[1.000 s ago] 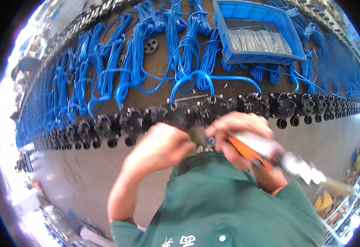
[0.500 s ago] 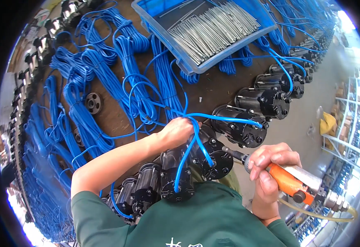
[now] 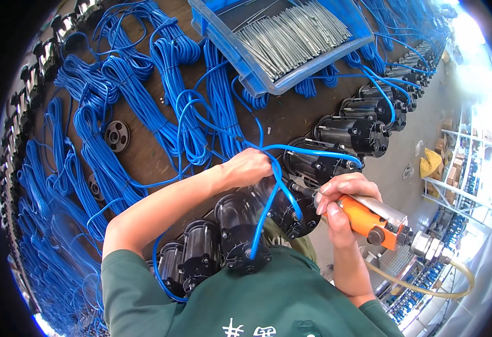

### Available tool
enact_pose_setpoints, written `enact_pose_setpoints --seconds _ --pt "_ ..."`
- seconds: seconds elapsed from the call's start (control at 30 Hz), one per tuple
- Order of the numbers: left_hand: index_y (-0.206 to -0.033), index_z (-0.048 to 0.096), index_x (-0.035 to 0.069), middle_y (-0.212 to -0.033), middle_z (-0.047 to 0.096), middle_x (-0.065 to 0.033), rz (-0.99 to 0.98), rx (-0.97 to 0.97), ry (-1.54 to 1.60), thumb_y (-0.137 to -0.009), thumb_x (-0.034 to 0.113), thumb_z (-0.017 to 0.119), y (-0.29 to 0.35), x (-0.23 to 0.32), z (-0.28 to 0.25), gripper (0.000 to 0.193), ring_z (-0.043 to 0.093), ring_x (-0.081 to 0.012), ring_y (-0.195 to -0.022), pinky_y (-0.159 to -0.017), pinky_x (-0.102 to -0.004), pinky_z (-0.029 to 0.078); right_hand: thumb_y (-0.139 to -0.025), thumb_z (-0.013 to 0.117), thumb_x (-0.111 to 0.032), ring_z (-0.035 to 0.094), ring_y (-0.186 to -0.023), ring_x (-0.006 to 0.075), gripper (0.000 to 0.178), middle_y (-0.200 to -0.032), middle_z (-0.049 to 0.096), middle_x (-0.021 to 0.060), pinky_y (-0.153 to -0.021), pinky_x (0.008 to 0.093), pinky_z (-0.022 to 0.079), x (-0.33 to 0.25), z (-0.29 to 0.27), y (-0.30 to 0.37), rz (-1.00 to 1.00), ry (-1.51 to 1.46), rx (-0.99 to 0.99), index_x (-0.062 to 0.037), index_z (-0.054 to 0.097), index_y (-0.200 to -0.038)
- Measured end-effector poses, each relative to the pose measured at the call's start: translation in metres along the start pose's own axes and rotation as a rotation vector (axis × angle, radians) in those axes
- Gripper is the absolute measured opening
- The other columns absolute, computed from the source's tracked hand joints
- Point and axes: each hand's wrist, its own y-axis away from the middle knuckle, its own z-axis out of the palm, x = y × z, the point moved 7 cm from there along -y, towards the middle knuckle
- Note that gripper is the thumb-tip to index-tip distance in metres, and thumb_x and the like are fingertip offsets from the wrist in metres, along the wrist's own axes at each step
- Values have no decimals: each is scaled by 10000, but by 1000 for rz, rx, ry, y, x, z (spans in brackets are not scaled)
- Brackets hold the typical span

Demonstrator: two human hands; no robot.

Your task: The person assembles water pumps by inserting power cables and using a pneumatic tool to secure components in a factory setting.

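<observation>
Since half a second ago, view closer; left hand (image 3: pixel 250 167) unmoved, fingers curled shut on blue cable (image 3: pixel 274 185) over black motor housing (image 3: pixel 291 205) at near bench edge. Right hand (image 3: pixel 338 205) wraps orange pneumatic driver (image 3: pixel 369 219), tip at housing. Risk: looped cable drifting under tip, getting nicked; driver could slip off screw.

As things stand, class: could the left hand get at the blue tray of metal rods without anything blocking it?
Probably yes. The left hand grips blue cable on a black motor, and only flat coils of cable lie between it and the blue tray. It would have to let go first.
</observation>
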Motion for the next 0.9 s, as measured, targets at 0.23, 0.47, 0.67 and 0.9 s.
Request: enact_pose_setpoints --seconds 0.23,0.47,0.67,0.9 --pt "-688 643 44 -677 644 -157 -68 -30 -54 -696 81 663 -1 5 -3 43 660 -364 -673 -599 -444 520 -842 666 -88 588 -598 151 304 -938 653 223 -563 267 529 8 7 1 0 82 -97 31 557 -1100" --pt "-955 714 29 -846 678 -137 -396 118 178 -827 106 682 59 11 -10 152 669 -358 -818 -730 -449 538 -832 605 -20 599 -626 164 257 -931 645 224 -574 280 545 10 1 6 -69 33 -106 31 541 -1075" --pt "-917 725 26 -847 690 -149 -344 40 119 -786 172 707 71 25 11 197 675 -345 -829 -748 -448 547 -829 592 -20 602 -640 163 416 -1015 650 223 -605 299 534 -2 0 8 -49 24 -37 34 512 -1233" --pt "-849 709 16 -786 672 -147 -252 166 142 -788 153 692 72 37 -1 151 664 -346 -746 -682 -434 540 -849 670 -4 652 -616 185 347 -872 662 121 -591 339 564 -97 9 31 -92 -26 -139 -43 551 -1173"
